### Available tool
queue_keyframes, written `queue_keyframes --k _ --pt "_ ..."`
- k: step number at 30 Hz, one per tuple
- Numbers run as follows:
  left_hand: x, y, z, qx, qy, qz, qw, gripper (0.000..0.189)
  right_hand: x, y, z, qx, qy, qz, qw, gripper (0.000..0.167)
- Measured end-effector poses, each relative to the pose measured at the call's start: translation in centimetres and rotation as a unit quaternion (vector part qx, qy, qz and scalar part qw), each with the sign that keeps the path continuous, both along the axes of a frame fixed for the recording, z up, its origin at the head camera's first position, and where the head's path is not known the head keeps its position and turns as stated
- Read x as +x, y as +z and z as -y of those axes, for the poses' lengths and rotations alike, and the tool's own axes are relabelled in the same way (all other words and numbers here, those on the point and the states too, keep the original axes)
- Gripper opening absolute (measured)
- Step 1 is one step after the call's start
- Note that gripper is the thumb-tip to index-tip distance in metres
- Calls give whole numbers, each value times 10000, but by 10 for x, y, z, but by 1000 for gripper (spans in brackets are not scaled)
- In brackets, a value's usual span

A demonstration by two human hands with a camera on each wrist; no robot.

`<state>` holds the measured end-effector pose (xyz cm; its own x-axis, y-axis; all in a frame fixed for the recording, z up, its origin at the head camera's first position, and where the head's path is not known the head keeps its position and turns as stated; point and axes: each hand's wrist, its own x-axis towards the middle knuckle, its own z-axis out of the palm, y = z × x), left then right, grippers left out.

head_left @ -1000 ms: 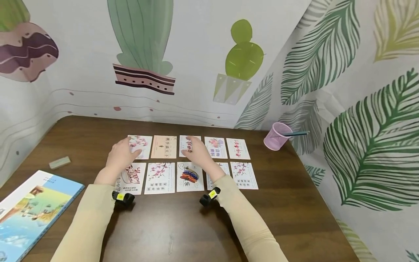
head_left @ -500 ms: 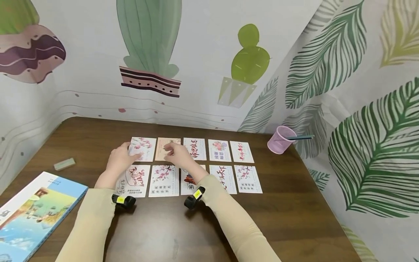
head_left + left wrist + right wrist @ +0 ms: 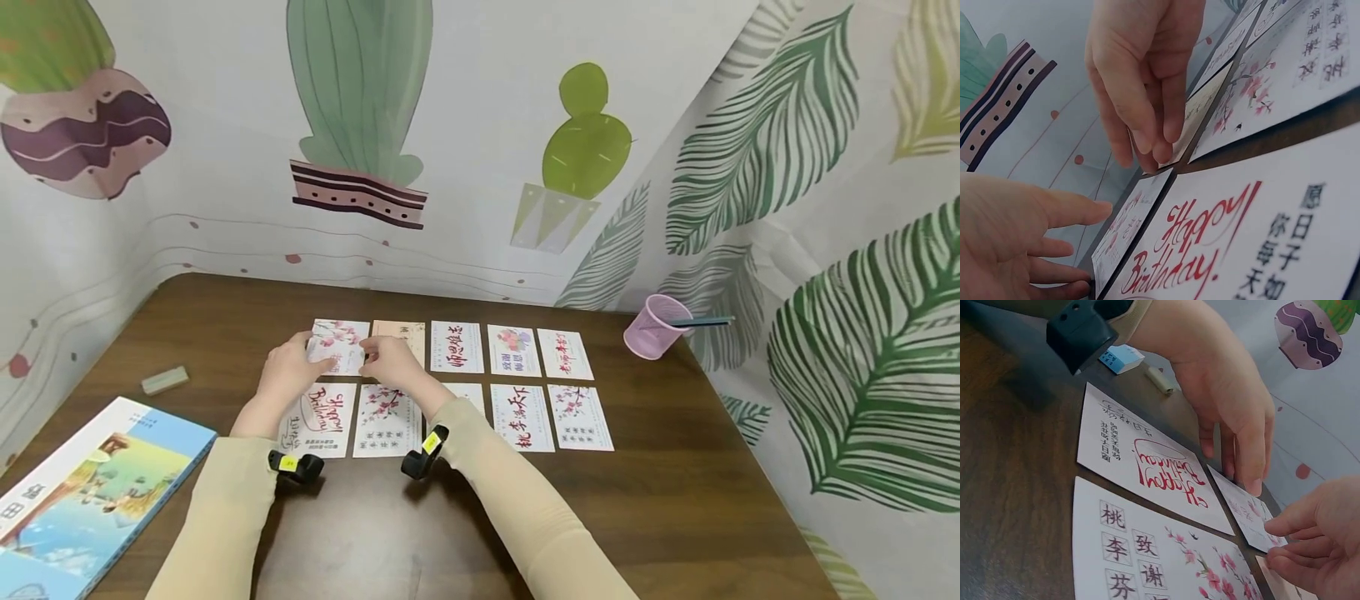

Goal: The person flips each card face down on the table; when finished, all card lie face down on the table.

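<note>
Right hand (image 3: 393, 363) shifted left to beige card (image 3: 408, 330), left hand (image 3: 289, 371) at white pink-blossom card (image 3: 343, 340), both loose-fingered, gripping nothing, both cards flat on brown tabletop (image 3: 600, 517).

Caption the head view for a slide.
Left hand and right hand at two rows of cards; book left, cup right.

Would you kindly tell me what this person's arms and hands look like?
The long sleeves are plain and pale cream. Each wrist bears a black device with a yellow label; no cable shows. The left hand and right hand are ungloved.
</note>
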<state>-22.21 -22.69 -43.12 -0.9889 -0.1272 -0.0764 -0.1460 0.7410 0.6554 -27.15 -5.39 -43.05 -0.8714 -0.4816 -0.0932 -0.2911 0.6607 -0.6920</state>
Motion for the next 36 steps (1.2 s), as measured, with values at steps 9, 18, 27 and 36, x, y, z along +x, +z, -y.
queue_keyframes --k 9,18,27,36 --pt "0 0 -1 87 -13 82 9999 71 1 0 2 62 -7 -47 10000 46" --pt "0 -1 -3 18 -30 198 9998 70 2 2 3 -6 -81 183 9998 46" --pt "-1 2 -3 -164 -158 145 9996 69 2 4 3 -232 -244 310 9990 47" --pt "-2 2 0 -228 -216 265 9992 71 3 5 2 -983 -601 683 9910 44"
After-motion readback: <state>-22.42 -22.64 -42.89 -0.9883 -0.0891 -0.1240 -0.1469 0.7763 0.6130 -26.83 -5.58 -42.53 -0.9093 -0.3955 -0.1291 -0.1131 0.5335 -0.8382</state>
